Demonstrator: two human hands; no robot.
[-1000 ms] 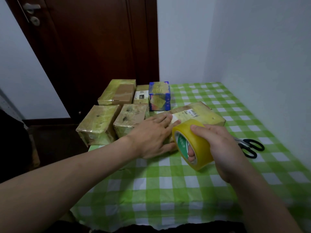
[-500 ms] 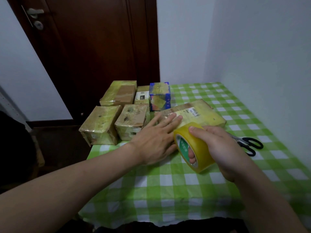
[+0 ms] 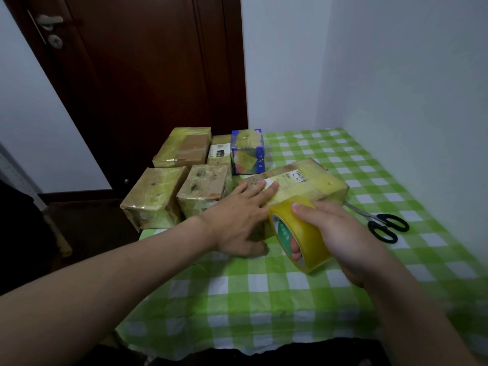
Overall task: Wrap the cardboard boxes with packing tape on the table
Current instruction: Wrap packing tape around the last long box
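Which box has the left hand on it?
The big flat box nearest the scissors, against the tape roll; the left hand lies flat on top.

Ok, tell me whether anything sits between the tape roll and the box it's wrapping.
Nothing visible does. The tape roll, gripped by the right hand, sits at the near edge of the box; the left hand lies flat on the box beside it; the scissors lie apart.

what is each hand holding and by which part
The right hand grips the tape roll, fingers over its outer band and a fingertip through the core. The left hand holds nothing; it lies flat on the taped box.
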